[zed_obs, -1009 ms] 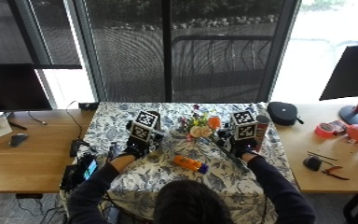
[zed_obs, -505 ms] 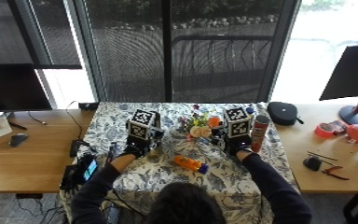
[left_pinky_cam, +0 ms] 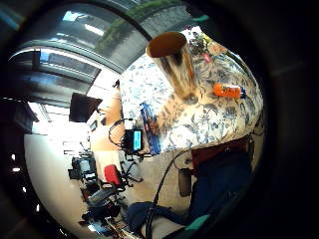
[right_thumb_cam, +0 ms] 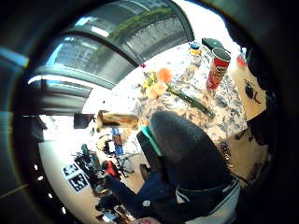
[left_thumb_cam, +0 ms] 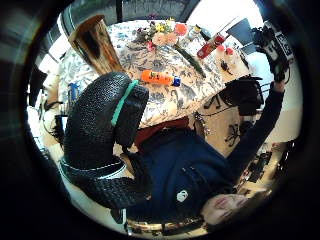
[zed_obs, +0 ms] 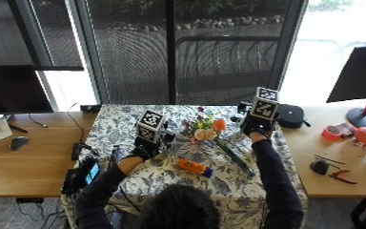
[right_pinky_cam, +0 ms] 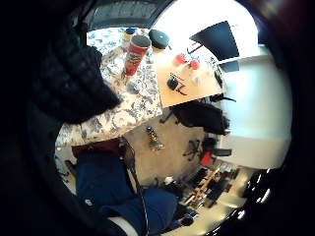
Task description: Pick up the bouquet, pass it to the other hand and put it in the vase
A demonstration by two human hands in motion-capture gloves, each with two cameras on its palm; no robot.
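Observation:
The bouquet (zed_obs: pixel 206 132), with orange, pink and yellow flowers and a long green stem, lies on the flower-patterned tablecloth (zed_obs: pixel 234 191) between my hands. It also shows in the left thumb side palm view as the bouquet (left_thumb_cam: pixel 165 34) and in the right thumb side palm view as the bouquet (right_thumb_cam: pixel 161 84). The vase (left_pinky_cam: pixel 174 64), a tall shiny cup, stands upright next to my left hand (zed_obs: pixel 146 145). That hand's fingers (left_thumb_cam: pixel 100 135) hang loosely curled and hold nothing. My right hand (zed_obs: pixel 257 125) is raised beyond the bouquet's right side, empty.
An orange bottle (zed_obs: pixel 194 168) lies on the cloth in front of the bouquet. A red can (right_pinky_cam: pixel 135 54) stands near my right hand. A black round case (zed_obs: pixel 290 116), tape rolls (zed_obs: pixel 332 132) and pliers (zed_obs: pixel 338 174) lie on the desk to the right.
My right hand has moved away from me and to the right, farther up the table. The left hand has stayed by the vase. The bouquet has not moved.

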